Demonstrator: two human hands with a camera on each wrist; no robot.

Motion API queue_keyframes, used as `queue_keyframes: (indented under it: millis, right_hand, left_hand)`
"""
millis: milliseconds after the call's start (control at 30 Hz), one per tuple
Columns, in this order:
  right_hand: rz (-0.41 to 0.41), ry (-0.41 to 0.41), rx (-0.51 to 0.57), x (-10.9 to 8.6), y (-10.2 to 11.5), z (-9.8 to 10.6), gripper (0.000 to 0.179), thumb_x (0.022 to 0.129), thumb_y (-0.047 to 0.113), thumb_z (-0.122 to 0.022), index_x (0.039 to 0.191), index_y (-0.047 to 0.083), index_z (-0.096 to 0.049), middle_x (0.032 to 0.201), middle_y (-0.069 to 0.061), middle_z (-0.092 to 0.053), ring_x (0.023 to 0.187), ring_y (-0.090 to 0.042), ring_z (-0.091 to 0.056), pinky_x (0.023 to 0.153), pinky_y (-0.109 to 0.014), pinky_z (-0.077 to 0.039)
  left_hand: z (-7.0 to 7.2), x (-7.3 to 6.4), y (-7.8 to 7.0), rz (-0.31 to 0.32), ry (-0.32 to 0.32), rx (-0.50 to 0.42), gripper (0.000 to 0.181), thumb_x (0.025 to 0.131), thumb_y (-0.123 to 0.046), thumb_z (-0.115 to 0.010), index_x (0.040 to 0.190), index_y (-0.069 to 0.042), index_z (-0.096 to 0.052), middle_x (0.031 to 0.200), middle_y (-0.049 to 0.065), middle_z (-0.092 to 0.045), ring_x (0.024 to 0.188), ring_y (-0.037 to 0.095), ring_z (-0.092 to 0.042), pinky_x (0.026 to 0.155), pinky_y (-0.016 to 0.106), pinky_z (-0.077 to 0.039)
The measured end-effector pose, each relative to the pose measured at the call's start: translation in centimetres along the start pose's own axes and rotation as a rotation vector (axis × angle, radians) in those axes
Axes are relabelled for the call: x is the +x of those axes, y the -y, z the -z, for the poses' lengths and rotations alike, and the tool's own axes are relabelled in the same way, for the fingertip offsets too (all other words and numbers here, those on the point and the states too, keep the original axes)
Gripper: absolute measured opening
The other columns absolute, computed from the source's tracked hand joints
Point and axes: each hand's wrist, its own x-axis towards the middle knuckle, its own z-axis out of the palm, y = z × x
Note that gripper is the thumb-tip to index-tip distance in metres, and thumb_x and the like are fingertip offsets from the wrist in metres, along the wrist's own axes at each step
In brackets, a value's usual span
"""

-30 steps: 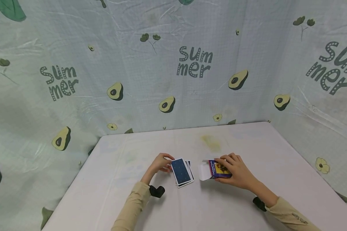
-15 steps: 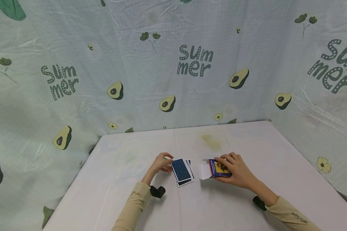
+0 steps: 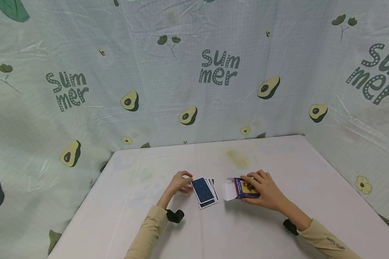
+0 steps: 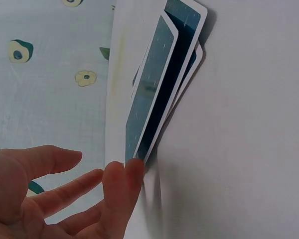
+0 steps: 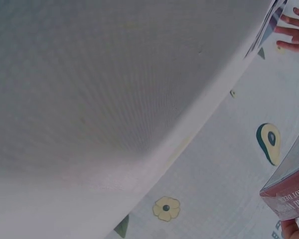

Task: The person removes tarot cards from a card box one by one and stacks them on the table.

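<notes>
A small pile of blue-backed cards lies face down mid-table, the top one askew over the others. My left hand stands at the pile's left edge, fingers loosely spread. In the left wrist view its lower fingertips meet the near end of the top card, while the thick upper digit stays apart. My right hand grips a purple and yellow tarot card box from the right side. The box's white end flap hangs open toward the cards. In the right wrist view only a corner of the box shows.
A pale cloth covers the table, with a yellowish stain near the back. Avocado-printed curtain hangs behind and at both sides. Black wrist cameras are strapped to both wrists.
My left hand has drawn back slightly to the left, and the top card has shifted a little left too. The right hand and box have barely moved.
</notes>
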Motion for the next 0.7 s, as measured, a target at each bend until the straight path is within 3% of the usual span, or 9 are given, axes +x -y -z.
queue_keyframes:
  millis: [400, 700]
  right_hand:
    - [-0.003, -0.006, 0.011, -0.04, 0.07, 0.09, 0.067, 0.068, 0.061, -0.063, 0.117, 0.017, -0.056, 0.103, 0.003, -0.053, 0.09, -0.011, -0.037, 0.076, -0.035, -0.031]
    - [-0.006, 0.0, 0.006, 0.02, 0.27, 0.16, 0.066, 0.066, 0.059, -0.066, 0.118, 0.018, -0.056, 0.103, 0.003, -0.053, 0.09, -0.01, -0.037, 0.076, -0.035, -0.031]
  left_hand:
    - [0.43, -0.16, 0.46, -0.001, -0.022, -0.017, 0.029, 0.088, -0.011, -0.049, 0.111, 0.005, -0.054, 0.097, 0.023, -0.062, 0.071, 0.029, -0.066, 0.053, 0.034, -0.055]
    - [0.48, -0.81, -0.01, -0.048, -0.031, -0.025, 0.029, 0.087, -0.012, -0.051, 0.11, 0.005, -0.055, 0.099, 0.024, -0.063, 0.077, 0.033, -0.066, 0.055, 0.033, -0.055]
